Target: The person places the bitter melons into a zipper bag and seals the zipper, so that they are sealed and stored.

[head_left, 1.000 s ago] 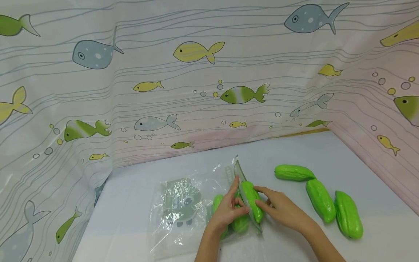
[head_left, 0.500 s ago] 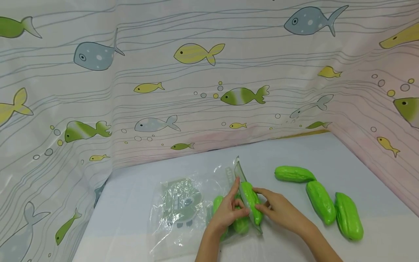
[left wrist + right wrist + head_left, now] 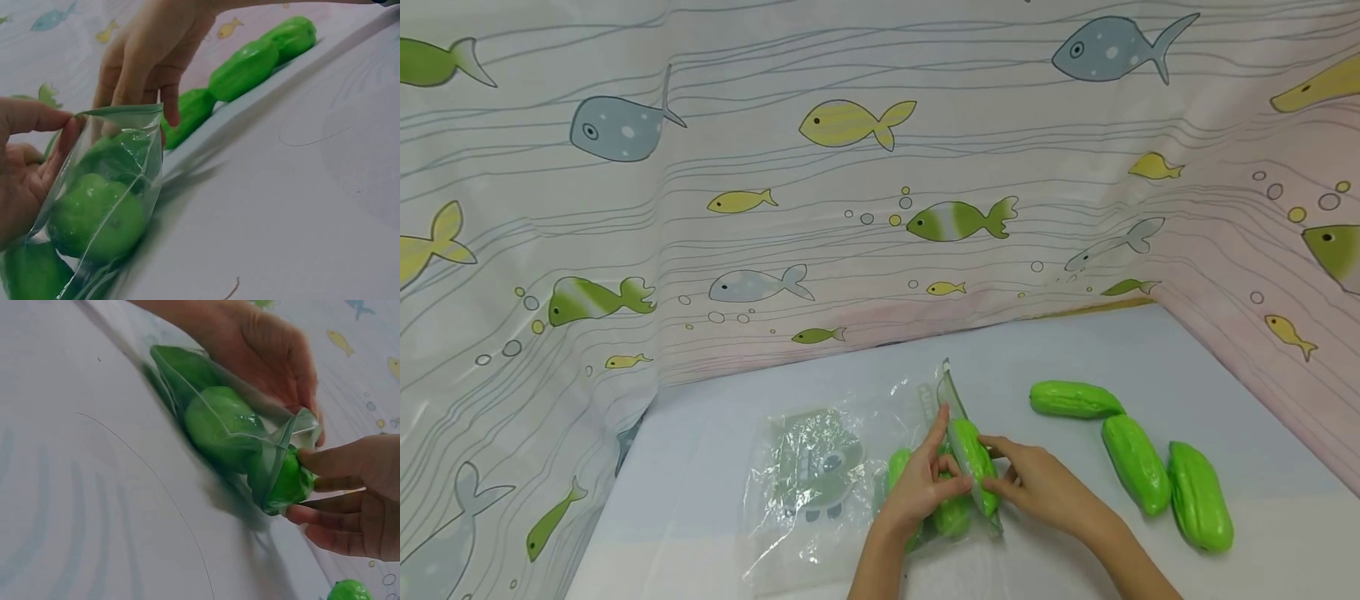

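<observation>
Presently at the mouth of a clear bag (image 3: 850,542): one green gourd (image 3: 972,454), partly inside, rim crossing its side, some of its skin bare beyond the film in the right-wrist view. Gripped there from the right, between thumb and fingers of the right hand (image 3: 1030,479). Opposite, left hand (image 3: 917,483) gripping the bag at its rim, index finger stretched up along the mouth, thumb lower down. Deeper in, seen through film: second gourd (image 3: 951,512) near the mouth, third gourd (image 3: 897,467) farther left, partly behind the left hand. Contact between those two: cannot tell. Rest of the bag flat to the left, glare over a grey-green cartoon print (image 3: 820,462). Right of both hands, on the white worktop (image 3: 685,500), three loose gourds in a staggered row, all on their sides, glossy: far one (image 3: 1077,400) lying crosswise, right end against the tip of the middle one (image 3: 1135,465); near one (image 3: 1199,497) just beside that, slanting likewise. Behind and along the sides, pale sheet (image 3: 850,258) with wavy lines, bubbles, fish in green, yellow, blue-grey. In left-wrist view, thin dark strand (image 3: 320,139), curved, well apart from the bag.
</observation>
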`<state>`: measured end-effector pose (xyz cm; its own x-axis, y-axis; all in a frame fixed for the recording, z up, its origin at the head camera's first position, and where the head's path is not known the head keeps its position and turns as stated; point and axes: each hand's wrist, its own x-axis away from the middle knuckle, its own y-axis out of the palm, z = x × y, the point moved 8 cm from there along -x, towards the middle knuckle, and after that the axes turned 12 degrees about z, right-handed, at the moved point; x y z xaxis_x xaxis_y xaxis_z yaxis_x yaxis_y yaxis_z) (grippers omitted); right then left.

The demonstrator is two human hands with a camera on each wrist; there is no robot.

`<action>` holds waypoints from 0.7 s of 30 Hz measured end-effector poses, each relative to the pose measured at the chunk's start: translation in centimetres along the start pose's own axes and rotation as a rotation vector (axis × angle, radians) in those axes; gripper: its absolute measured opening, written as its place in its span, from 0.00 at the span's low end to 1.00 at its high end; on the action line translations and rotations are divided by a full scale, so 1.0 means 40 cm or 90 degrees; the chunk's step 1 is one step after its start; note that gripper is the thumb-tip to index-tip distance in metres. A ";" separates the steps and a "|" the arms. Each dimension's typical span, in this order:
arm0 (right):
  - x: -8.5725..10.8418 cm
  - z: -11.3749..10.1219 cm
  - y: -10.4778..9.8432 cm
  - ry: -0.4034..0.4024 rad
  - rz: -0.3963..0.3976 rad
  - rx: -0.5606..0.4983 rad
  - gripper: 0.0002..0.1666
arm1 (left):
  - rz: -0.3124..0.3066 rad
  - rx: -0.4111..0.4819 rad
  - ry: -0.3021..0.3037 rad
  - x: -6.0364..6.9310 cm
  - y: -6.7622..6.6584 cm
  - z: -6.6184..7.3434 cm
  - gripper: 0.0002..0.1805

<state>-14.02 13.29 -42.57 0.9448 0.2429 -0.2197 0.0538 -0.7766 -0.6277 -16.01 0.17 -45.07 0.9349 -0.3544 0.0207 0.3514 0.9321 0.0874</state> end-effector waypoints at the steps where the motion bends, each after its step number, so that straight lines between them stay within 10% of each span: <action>1: 0.001 0.000 0.002 -0.002 -0.005 -0.003 0.35 | 0.001 -0.002 0.003 0.001 0.000 0.002 0.55; 21: 0.006 -0.011 0.029 -0.040 -0.035 0.002 0.33 | 0.036 -0.061 0.021 0.003 0.000 0.024 0.56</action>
<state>-13.60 12.20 -43.02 0.9187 0.3204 -0.2311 0.1035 -0.7598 -0.6418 -15.96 0.05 -44.09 0.9539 -0.3000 -0.0095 0.2999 0.9539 -0.0092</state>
